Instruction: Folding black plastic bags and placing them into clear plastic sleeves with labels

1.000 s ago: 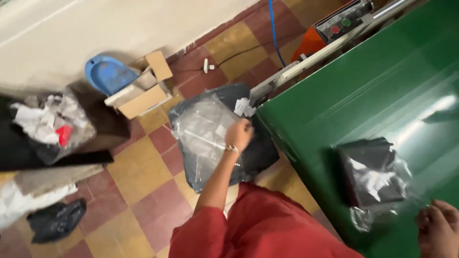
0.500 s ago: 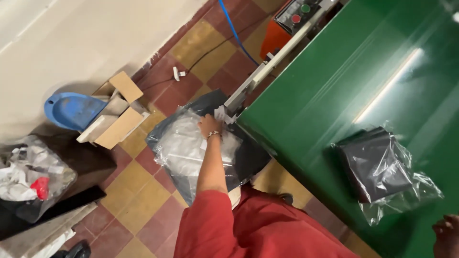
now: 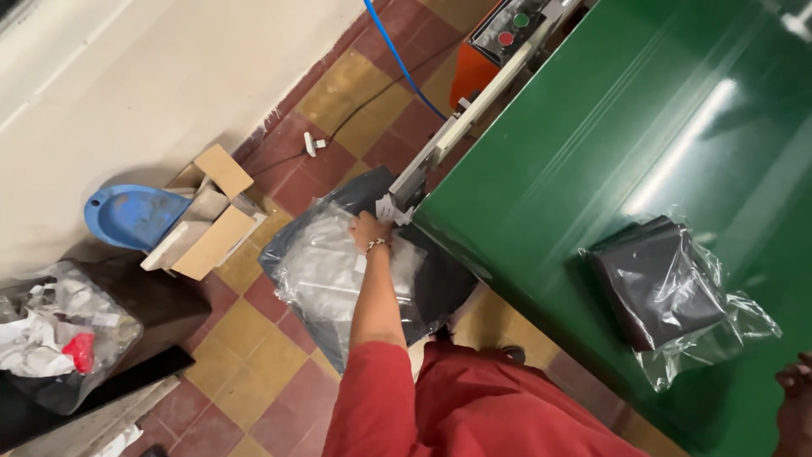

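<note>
My left hand [image 3: 369, 230] reaches down to the floor beside the table, in a red sleeve. Its fingers curl on the top edge of a stack of clear plastic bags [image 3: 326, 271], which lies on a dark sack [image 3: 440, 283]. On the green table [image 3: 592, 127] rests a folded black garment in a clear plastic bag [image 3: 664, 283], its open end crumpled toward me. My right hand [image 3: 795, 404] shows only partly at the frame's lower right edge, on the table, a little apart from that bag, with nothing seen in it.
An orange control box with red and green buttons [image 3: 499, 42] stands at the table's end, with a blue hose [image 3: 397, 59] beside it. On the tiled floor are open cardboard boxes [image 3: 207, 233], a blue basin [image 3: 127, 216] and a bin of scrap plastic [image 3: 63, 334].
The view has swung left and downward. My left hand stays on the stack of bags. My right hand has drawn away from the bagged garment toward the frame edge.
</note>
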